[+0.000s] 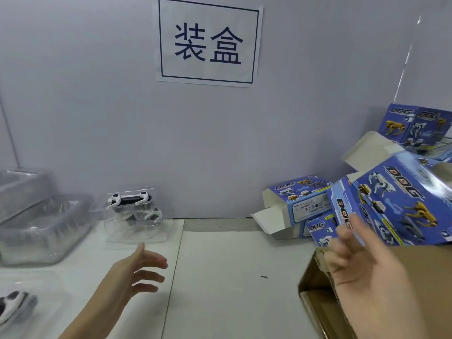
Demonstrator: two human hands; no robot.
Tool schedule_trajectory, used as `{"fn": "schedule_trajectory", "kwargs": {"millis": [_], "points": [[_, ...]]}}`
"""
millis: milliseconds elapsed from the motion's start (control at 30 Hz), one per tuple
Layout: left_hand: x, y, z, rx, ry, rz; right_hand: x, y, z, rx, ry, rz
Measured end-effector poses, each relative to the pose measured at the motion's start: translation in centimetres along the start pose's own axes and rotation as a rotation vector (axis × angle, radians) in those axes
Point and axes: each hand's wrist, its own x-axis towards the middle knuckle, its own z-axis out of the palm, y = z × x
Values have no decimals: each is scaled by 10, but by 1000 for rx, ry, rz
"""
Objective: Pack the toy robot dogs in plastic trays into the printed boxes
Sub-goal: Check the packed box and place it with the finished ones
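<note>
A white and black toy robot dog in a clear plastic tray [133, 206] stands at the back of the table, left of centre. Another toy dog in a tray [13, 305] lies at the lower left edge. Several blue printed boxes pile up at the right: an open one [297, 204] lies on its side, a large tilted one [401, 201] sits above a cardboard carton. My left hand [137, 270] hovers over the table with fingers spread, holding nothing. My right hand [359, 260] is raised with straight fingers just in front of the tilted box, empty.
A stack of empty clear trays [36, 216] fills the left side. A brown cardboard carton [322, 297] stands at the lower right. More printed boxes [415, 126] stack at the far right. A grey wall with a paper sign [208, 42] closes the back.
</note>
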Motion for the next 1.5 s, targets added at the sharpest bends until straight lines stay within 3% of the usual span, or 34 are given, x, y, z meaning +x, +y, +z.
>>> {"fn": "schedule_trajectory", "kwargs": {"millis": [100,233,300,433,500,600,700,833,967,1067,1133,1233,1300,1400,1500], "points": [[-13,2,13,278,-16,49,9,27,-2,-407,-68,109],[-39,2,46,743,-94,305,7,85,-18,-950,-266,284],[-48,-4,63,913,-125,452,1,103,-23,-1225,-390,206],[-55,-10,75,1178,-190,814,21,77,0,-1429,-368,-249],[-56,-8,74,1238,-218,957,50,50,16,-1538,-269,-519],[-52,-10,72,1287,-273,1001,109,6,39,-1791,-24,-811],[-49,-13,71,1295,-316,1032,160,-38,44,-2081,261,-753],[-42,-16,70,1347,-360,1070,202,-79,23,-2315,447,-591],[-40,-16,70,1385,-415,1111,217,-108,4,-2211,499,-355],[-41,-15,70,1371,-413,1086,213,-120,10,-2090,482,-425],[-41,-15,70,1340,-371,1074,201,-119,25,-2009,429,-581],[-42,-14,70,1277,-301,1019,168,-104,55,-1798,240,-893],[-43,-14,70,1226,-235,988,139,-87,75,-1611,52,-995],[-42,-18,68,1040,-174,812,95,-52,92,-1332,-158,-943],[-42,-24,72,787,-150,678,56,-3,86,-1070,-281,-731]]}}
